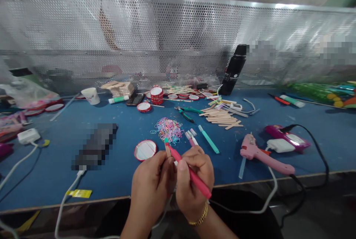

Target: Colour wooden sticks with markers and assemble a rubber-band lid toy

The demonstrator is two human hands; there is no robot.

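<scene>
My left hand [151, 181] pinches a small wooden craft stick [168, 150] that has a green tip. A pink-red marker pen [199, 183] is gripped in my right hand [194, 174], its point against or very near the stick just below the green. Both hands almost touch, above the front edge of the table. Just beyond my left hand lies a round white disc with a red rim [145, 150]. A heap of small coloured rubber bands [169, 129] is behind it. Beyond my right hand are a turquoise marker [209, 139] and some pink and purple markers [191, 139].
On the blue table [122, 179] lie a phone [96, 146] with a white cable, a pink glue gun [256, 153], loose craft sticks [222, 116] and green-handled pliers [185, 114]. A paper cup [90, 96] and black bottle [235, 70] stand before a perforated metal panel [133, 27].
</scene>
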